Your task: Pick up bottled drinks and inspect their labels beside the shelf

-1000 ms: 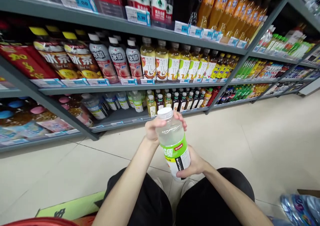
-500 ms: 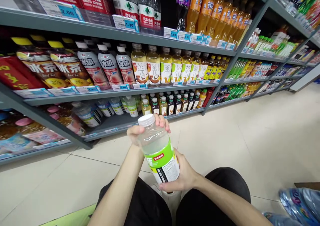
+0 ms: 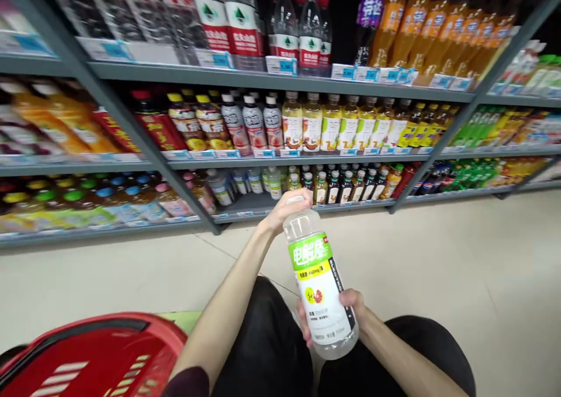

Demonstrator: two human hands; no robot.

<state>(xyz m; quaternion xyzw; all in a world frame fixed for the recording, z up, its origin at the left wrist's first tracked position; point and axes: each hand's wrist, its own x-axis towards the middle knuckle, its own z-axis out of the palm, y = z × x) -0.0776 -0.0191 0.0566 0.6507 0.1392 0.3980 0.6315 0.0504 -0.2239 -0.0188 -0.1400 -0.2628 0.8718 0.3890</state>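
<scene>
Rotated label-forward, the green-and-white bottle is clasped: left grip on cap, right grip at base.

Just one cam here, strapped to the person's head and tilted forward and down. That puts the left hand, the right hand and the bottle they grip close up in the lower middle of the frame. It faces a drinks shelf across a strip of pale floor, fairly near, and the wide lens catches a red basket right at the bottom left.
</scene>
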